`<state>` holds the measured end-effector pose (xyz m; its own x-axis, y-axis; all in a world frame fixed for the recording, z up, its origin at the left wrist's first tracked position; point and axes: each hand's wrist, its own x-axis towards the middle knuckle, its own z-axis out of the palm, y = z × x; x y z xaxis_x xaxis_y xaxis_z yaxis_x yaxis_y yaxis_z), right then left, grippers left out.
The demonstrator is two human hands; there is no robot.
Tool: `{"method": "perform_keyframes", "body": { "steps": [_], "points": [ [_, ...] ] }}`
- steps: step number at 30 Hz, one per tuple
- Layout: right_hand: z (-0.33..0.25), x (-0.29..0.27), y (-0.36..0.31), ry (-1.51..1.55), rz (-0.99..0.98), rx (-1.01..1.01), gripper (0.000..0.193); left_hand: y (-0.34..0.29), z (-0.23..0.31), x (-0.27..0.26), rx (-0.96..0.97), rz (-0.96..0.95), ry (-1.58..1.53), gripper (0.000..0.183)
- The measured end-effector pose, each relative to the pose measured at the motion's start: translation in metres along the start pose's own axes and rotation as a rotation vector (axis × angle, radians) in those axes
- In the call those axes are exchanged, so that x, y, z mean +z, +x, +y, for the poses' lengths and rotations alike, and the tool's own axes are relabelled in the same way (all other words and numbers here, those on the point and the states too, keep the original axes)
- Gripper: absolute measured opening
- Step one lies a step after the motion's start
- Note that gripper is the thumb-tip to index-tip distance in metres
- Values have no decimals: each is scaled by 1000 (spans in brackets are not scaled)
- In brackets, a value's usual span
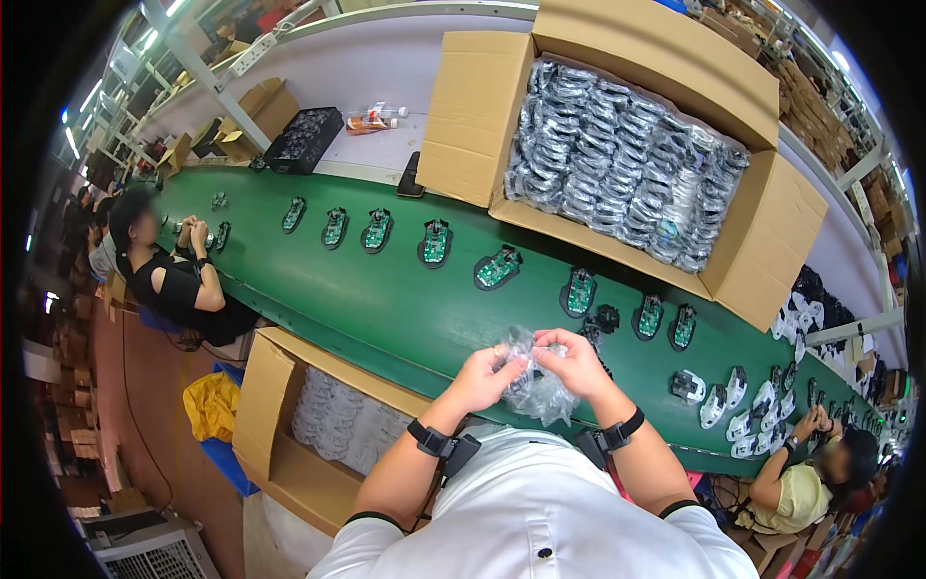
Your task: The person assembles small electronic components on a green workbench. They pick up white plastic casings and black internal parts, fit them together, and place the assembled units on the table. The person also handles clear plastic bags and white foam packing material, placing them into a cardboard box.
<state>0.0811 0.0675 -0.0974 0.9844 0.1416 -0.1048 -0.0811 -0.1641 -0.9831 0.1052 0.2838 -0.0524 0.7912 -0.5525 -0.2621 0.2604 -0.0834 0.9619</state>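
A crumpled clear plastic bag (543, 398) hangs between my two hands, over the near edge of the green belt (386, 299). My left hand (489, 376) pinches its upper left side. With fingers bent, my right hand (577, 365) grips the bag's upper right side. Whether anything lies inside the bag I cannot make out. Just beyond my right hand are small black parts (606, 318) and a black mouse base with a green circuit board (579, 292). Another such base (497, 268) lies farther to the left, in a spaced row along the belt.
A large open carton (728, 265) packed with bagged items stands past the belt. Left of me, a second carton (265, 410) holds more wrapped pieces. White mouse shells (714, 405) lie on the right. Co-workers sit at the left (174, 280) and right (805, 487).
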Motion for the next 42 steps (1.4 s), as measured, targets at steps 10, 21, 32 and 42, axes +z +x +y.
{"method": "perform_keyframes", "body": {
  "steps": [10, 21, 32, 42],
  "points": [
    [-14, 18, 0, 667, 137, 293, 30, 9, -33, -13, -306, 54, -743, 44],
    [-7, 17, -4, -92, 214, 59, 31, 9, -35, -4, -254, 311, -226, 82],
    [-29, 15, -2, -397, 336, -107, 22, 11, -28, -5, -41, 371, 176, 56],
    [3, 18, -3, -12, 221, -109, 23, 7, -43, 7, 253, 54, 269, 14]
  ]
}}
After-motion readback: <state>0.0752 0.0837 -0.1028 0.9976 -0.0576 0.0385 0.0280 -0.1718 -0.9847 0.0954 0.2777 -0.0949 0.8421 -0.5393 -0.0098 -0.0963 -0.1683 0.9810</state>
